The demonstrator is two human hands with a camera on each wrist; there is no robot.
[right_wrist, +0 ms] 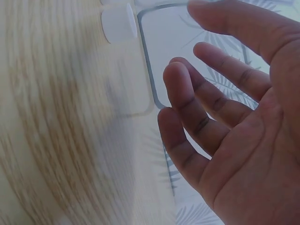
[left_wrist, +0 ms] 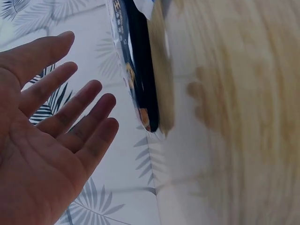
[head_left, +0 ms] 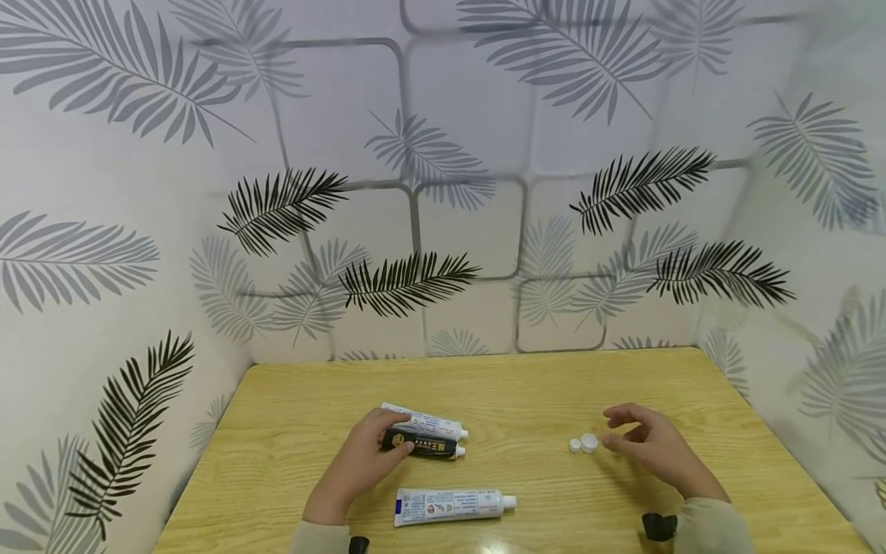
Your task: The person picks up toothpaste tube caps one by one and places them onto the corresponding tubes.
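Holding nothing, the left hand is spread loosely and the right hand gently curved. Nearest on the table lies the front tube; farther, the black tube just beside the left hand, two caps near the right, then the back tube and leaf-patterned backdrop.

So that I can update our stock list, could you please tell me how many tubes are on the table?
3: the black tube by the left hand, the far white tube just beyond it, and the near white tube, lying apart, lower in the head view.
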